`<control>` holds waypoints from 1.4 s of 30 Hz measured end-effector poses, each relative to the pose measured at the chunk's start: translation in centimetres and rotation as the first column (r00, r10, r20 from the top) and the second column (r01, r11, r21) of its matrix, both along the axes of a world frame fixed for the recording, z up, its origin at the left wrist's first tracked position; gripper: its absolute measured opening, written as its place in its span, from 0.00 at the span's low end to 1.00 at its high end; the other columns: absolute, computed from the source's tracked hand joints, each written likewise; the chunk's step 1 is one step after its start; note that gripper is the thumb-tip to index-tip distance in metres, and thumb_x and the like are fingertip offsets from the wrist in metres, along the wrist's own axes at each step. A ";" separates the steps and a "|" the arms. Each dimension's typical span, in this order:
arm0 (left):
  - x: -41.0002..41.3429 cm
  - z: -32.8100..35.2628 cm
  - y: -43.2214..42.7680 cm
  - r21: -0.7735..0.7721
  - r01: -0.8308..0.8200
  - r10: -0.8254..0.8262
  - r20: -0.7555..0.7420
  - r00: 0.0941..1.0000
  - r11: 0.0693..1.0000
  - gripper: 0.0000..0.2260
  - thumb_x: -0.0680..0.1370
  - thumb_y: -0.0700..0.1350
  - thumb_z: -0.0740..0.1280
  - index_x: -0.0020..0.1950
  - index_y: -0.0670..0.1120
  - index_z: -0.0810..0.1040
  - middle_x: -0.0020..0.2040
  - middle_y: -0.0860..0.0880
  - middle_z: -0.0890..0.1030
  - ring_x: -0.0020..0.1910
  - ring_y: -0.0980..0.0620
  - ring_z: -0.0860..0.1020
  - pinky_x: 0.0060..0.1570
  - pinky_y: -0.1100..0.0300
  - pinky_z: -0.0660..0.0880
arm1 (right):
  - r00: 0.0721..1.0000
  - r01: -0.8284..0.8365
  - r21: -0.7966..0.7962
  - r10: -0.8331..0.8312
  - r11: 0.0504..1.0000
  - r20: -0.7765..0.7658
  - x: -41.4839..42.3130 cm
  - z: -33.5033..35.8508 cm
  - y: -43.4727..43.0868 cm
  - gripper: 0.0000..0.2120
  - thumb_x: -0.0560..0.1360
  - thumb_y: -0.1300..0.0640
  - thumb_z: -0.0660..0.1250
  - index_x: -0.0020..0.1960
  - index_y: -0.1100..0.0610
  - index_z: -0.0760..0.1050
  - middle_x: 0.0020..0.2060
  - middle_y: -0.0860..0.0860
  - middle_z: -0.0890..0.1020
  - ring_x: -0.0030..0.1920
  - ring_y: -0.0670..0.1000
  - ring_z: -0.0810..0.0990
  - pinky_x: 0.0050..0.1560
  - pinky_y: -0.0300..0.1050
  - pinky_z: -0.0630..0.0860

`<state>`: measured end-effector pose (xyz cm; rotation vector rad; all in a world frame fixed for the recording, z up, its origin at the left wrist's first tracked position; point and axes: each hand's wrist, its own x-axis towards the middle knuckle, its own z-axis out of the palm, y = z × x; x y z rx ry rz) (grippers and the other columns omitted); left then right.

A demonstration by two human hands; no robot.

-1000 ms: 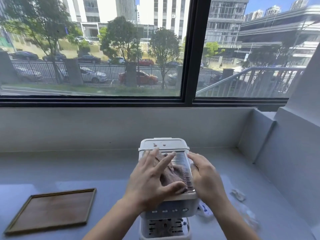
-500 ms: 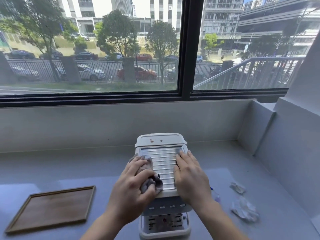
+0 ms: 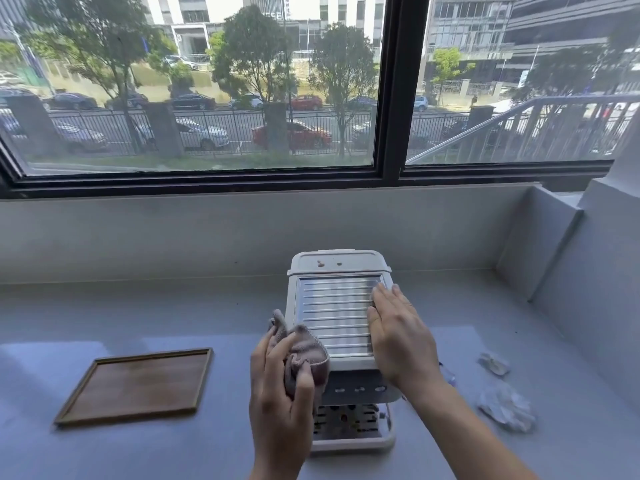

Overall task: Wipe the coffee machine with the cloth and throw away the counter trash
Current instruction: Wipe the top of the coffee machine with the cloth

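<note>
A white coffee machine (image 3: pixel 337 268) with a ribbed metal top plate stands on the grey counter (image 3: pixel 173 317), brown spots on its rear lid. My left hand (image 3: pixel 280 400) grips a bunched brownish-grey cloth (image 3: pixel 304 351) against the machine's front left corner. My right hand (image 3: pixel 398 334) lies flat, fingers together, on the right side of the top plate. Two crumpled bits of clear and white trash (image 3: pixel 505 407) (image 3: pixel 493 362) lie on the counter to the right of the machine.
A flat wooden tray (image 3: pixel 138 384) lies on the counter to the left. A low wall under a wide window runs along the back, and a stepped wall (image 3: pixel 588 289) closes the right side.
My left hand has drawn the cloth from the middle of the top plate to the front left corner. My right hand has shifted onto the plate's right side.
</note>
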<state>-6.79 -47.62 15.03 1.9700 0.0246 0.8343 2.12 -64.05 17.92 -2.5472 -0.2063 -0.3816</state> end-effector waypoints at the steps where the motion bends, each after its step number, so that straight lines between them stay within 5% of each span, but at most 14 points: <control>1: 0.5 0.6 0.2 0.053 -0.003 0.002 0.010 1.000 0.999 0.16 0.76 0.50 0.59 0.60 0.50 0.78 0.69 0.48 0.73 0.71 0.56 0.68 0.64 0.70 0.64 | 1.000 -0.008 -0.004 0.008 1.000 0.001 0.0 0.0 0.0 0.22 0.84 0.52 0.51 0.77 0.54 0.61 0.77 0.47 0.62 0.78 0.46 0.52 0.69 0.33 0.45; 5: 3.3 2.9 1.2 0.386 0.099 -0.068 -0.091 0.993 0.917 0.14 0.76 0.49 0.59 0.56 0.48 0.81 0.65 0.50 0.77 0.70 0.50 0.69 0.69 0.52 0.67 | 1.000 -0.013 -0.003 0.013 1.000 -0.003 -0.1 0.0 0.0 0.22 0.83 0.51 0.51 0.76 0.54 0.61 0.77 0.47 0.62 0.78 0.46 0.53 0.70 0.33 0.45; 8: 6.1 4.0 1.7 0.436 0.203 -0.133 -0.185 0.974 0.877 0.14 0.75 0.47 0.62 0.57 0.47 0.81 0.63 0.52 0.77 0.66 0.55 0.69 0.70 0.64 0.61 | 1.000 -0.005 -0.014 0.005 1.000 -0.007 -0.1 0.0 0.2 0.23 0.83 0.49 0.52 0.76 0.54 0.62 0.77 0.47 0.62 0.78 0.46 0.53 0.70 0.35 0.47; 10: 7.4 4.4 2.1 0.202 0.182 -0.132 -0.237 0.962 0.962 0.13 0.76 0.43 0.64 0.59 0.47 0.80 0.64 0.53 0.75 0.62 0.62 0.68 0.63 0.76 0.59 | 1.000 0.001 -0.034 -0.001 0.999 -0.015 -0.2 0.2 0.3 0.23 0.83 0.49 0.52 0.76 0.54 0.62 0.77 0.47 0.62 0.78 0.46 0.53 0.72 0.37 0.49; 12: 8.0 4.1 2.4 -0.273 0.095 -0.176 -0.290 0.941 0.957 0.13 0.75 0.43 0.64 0.59 0.49 0.78 0.63 0.50 0.77 0.61 0.57 0.74 0.64 0.65 0.67 | 1.000 0.009 -0.059 -0.011 0.998 -0.027 -0.3 0.5 0.4 0.23 0.83 0.48 0.52 0.76 0.53 0.62 0.77 0.46 0.61 0.78 0.46 0.52 0.74 0.39 0.50; 15: 9.0 3.2 2.7 -0.811 -0.002 -0.304 -0.221 0.927 0.585 0.17 0.72 0.44 0.64 0.60 0.45 0.78 0.57 0.43 0.82 0.55 0.43 0.81 0.60 0.44 0.76 | 0.998 0.023 -0.142 -0.031 0.990 -0.055 -0.2 1.1 0.8 0.23 0.83 0.47 0.50 0.76 0.51 0.61 0.78 0.45 0.59 0.78 0.46 0.52 0.74 0.40 0.52; 17: 10.4 3.3 3.2 -0.911 -0.019 -0.338 -0.173 0.925 0.413 0.14 0.74 0.41 0.61 0.58 0.40 0.76 0.50 0.41 0.81 0.46 0.41 0.81 0.51 0.46 0.78 | 0.995 0.034 -0.204 -0.053 0.978 -0.090 0.0 1.6 1.1 0.23 0.83 0.46 0.49 0.75 0.52 0.62 0.78 0.46 0.59 0.78 0.47 0.52 0.74 0.42 0.53; 20: 13.1 4.2 3.9 -0.920 -0.029 -0.317 -0.164 0.934 0.390 0.06 0.75 0.40 0.59 0.49 0.42 0.73 0.41 0.46 0.70 0.33 0.49 0.69 0.30 0.57 0.70 | 0.981 0.091 -0.239 -0.128 0.967 -0.143 0.4 2.5 2.4 0.24 0.82 0.43 0.49 0.73 0.53 0.64 0.77 0.48 0.60 0.78 0.50 0.54 0.75 0.45 0.54; 24: 16.3 4.8 4.5 -0.890 0.000 -0.345 -0.176 0.922 0.455 0.05 0.74 0.37 0.60 0.43 0.40 0.75 0.41 0.46 0.77 0.37 0.47 0.77 0.41 0.54 0.77 | 0.973 0.146 -0.379 -0.202 0.914 -0.112 0.4 2.7 4.3 0.30 0.81 0.41 0.49 0.76 0.59 0.59 0.77 0.55 0.60 0.77 0.57 0.54 0.76 0.51 0.53; 28: 17.1 4.4 5.4 -0.675 0.178 -0.373 -0.155 0.915 0.716 0.18 0.73 0.33 0.60 0.60 0.41 0.79 0.46 0.46 0.84 0.31 0.44 0.77 0.34 0.51 0.77 | 0.973 0.123 -0.364 -0.184 0.923 -0.138 0.8 2.1 4.3 0.33 0.80 0.40 0.44 0.79 0.57 0.50 0.79 0.55 0.52 0.79 0.53 0.47 0.78 0.52 0.46; 31: 17.4 5.3 5.6 -0.095 0.358 -0.364 -0.061 0.929 0.929 0.21 0.68 0.37 0.62 0.60 0.45 0.81 0.57 0.52 0.82 0.55 0.55 0.80 0.59 0.58 0.75 | 0.976 0.113 -0.372 -0.172 0.921 -0.130 1.0 1.7 4.2 0.33 0.80 0.39 0.43 0.79 0.57 0.49 0.79 0.54 0.50 0.79 0.51 0.46 0.78 0.51 0.44; 36: 17.6 7.5 4.6 0.390 0.470 -0.501 -0.027 0.865 0.792 0.25 0.67 0.33 0.66 0.64 0.45 0.78 0.64 0.58 0.75 0.67 0.61 0.71 0.64 0.71 0.66 | 0.977 0.143 -0.371 -0.191 0.917 -0.096 1.0 1.7 4.3 0.33 0.80 0.39 0.44 0.79 0.56 0.50 0.79 0.53 0.52 0.79 0.50 0.47 0.77 0.49 0.42; 40: 18.0 7.8 3.1 0.543 0.549 -0.581 -0.131 0.803 0.636 0.29 0.67 0.36 0.65 0.69 0.43 0.73 0.70 0.49 0.74 0.71 0.55 0.68 0.67 0.66 0.65 | 0.977 0.146 -0.368 -0.192 0.918 -0.091 1.0 1.6 4.2 0.33 0.80 0.39 0.44 0.79 0.55 0.50 0.79 0.53 0.51 0.79 0.49 0.45 0.77 0.48 0.41; 42: 18.8 8.3 2.0 0.608 0.561 -0.570 -0.206 0.795 0.562 0.28 0.68 0.38 0.64 0.69 0.45 0.72 0.69 0.49 0.74 0.69 0.56 0.67 0.64 0.76 0.56 | 0.977 0.149 -0.355 -0.193 0.923 -0.093 1.1 1.6 4.1 0.34 0.79 0.39 0.43 0.79 0.55 0.49 0.80 0.52 0.50 0.79 0.49 0.44 0.77 0.47 0.41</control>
